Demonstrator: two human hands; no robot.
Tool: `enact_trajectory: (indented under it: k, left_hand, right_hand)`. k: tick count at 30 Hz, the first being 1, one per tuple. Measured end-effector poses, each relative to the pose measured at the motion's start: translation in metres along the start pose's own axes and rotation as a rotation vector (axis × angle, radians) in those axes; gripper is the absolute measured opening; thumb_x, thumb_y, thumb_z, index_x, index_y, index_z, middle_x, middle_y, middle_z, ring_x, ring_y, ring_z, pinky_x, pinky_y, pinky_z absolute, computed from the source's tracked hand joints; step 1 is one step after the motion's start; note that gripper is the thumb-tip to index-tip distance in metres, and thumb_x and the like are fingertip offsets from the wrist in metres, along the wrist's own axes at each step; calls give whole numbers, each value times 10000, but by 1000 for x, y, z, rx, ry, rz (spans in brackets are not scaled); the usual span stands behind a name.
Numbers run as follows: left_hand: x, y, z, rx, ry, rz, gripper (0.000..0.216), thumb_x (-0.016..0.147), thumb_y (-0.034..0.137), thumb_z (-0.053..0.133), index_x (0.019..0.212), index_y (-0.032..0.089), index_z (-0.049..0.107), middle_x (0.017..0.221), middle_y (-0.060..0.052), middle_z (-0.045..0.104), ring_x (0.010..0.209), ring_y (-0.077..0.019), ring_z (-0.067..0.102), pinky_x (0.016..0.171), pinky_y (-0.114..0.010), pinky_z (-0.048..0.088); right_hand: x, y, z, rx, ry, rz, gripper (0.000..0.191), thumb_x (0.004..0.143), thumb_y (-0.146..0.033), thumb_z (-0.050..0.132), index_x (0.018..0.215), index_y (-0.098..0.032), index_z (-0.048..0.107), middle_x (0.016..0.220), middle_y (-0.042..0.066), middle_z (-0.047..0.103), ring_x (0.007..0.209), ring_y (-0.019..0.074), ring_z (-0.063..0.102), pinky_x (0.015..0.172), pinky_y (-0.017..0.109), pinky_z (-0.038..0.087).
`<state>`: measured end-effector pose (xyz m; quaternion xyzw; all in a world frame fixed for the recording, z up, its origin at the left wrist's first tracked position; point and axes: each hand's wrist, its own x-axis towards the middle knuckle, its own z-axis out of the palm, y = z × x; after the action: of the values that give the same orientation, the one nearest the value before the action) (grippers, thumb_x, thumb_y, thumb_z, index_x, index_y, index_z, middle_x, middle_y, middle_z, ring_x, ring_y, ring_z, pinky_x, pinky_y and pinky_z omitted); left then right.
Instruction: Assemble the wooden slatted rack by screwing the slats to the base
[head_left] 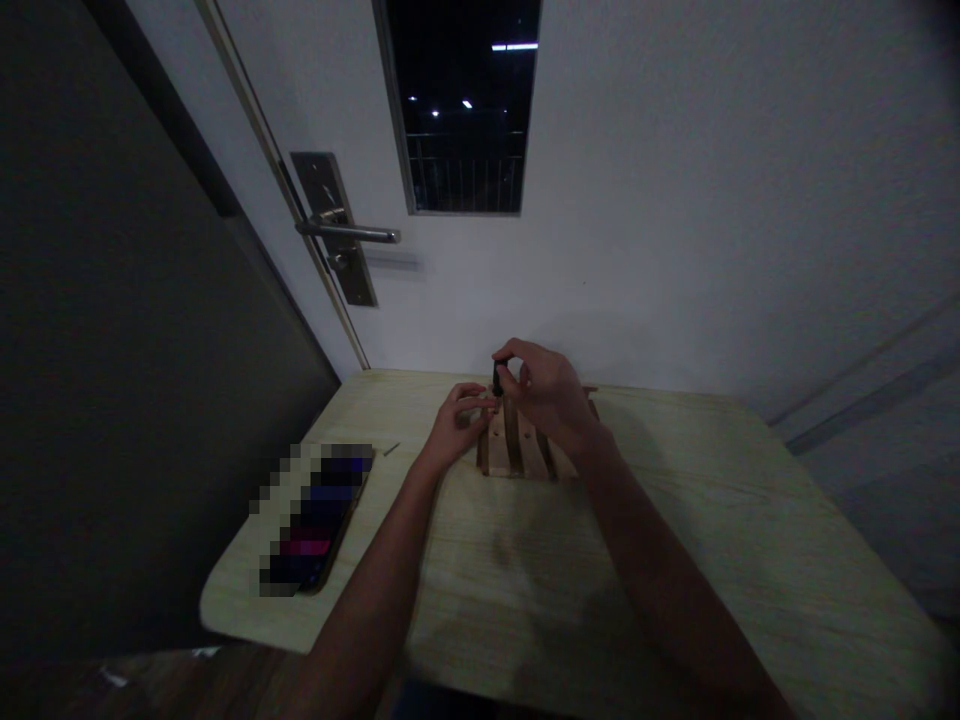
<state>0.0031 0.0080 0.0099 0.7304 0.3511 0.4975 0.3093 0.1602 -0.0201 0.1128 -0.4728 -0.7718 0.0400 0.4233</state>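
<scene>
Upright over the back left of a slatted wooden piece (536,462) stands a black-handled screwdriver (499,377). Fingers and thumb of my right hand (551,395) are closed around its handle from above and from the right. My left hand (456,425) is at the left edge of the wood, its thumb and fingertips drawn together by the lower end of the screwdriver. Whatever those fingertips hold is too small and dark to make out. Small dark holes show in the light slats, with darker strips between them. My right hand and forearm hide the right part of the wood.
A phone (330,525), partly pixelated, lies on the left of the pale wooden table (480,620). Near its top end is a thin metal rod (391,449). Behind the table stands a white door (637,200) with a lever handle (352,233) and a dark window.
</scene>
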Motion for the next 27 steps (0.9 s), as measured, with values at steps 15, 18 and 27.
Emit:
enact_trajectory:
  k: [15, 18, 27]
  left_hand:
    - [-1, 3, 0, 9, -15, -54, 152, 776, 284, 620, 860, 187, 702, 1078, -86, 555, 1058, -198, 532, 973, -367, 419]
    - [-1, 4, 0, 25, -16, -43, 149, 777, 288, 621, 858, 190, 699, 1079, -84, 560, 1059, -201, 529, 977, -375, 412]
    - [-1, 5, 0, -1, -22, -58, 164, 774, 294, 625, 867, 177, 693, 1098, -92, 558, 1071, -202, 532, 976, -363, 411]
  right_hand:
    - [-1, 5, 3, -9, 54, -49, 188, 825, -183, 517, 958, -133, 641, 893, 83, 669, 715, 152, 574, 703, 285, 426]
    - [-1, 4, 2, 15, 15, -52, 222, 822, -166, 513, 1008, -161, 635, 905, 63, 664, 717, 144, 567, 712, 279, 425]
    - [1, 5, 3, 7, 31, -25, 151, 833, -211, 542, 922, -165, 655, 853, 60, 636, 761, 158, 570, 714, 283, 429]
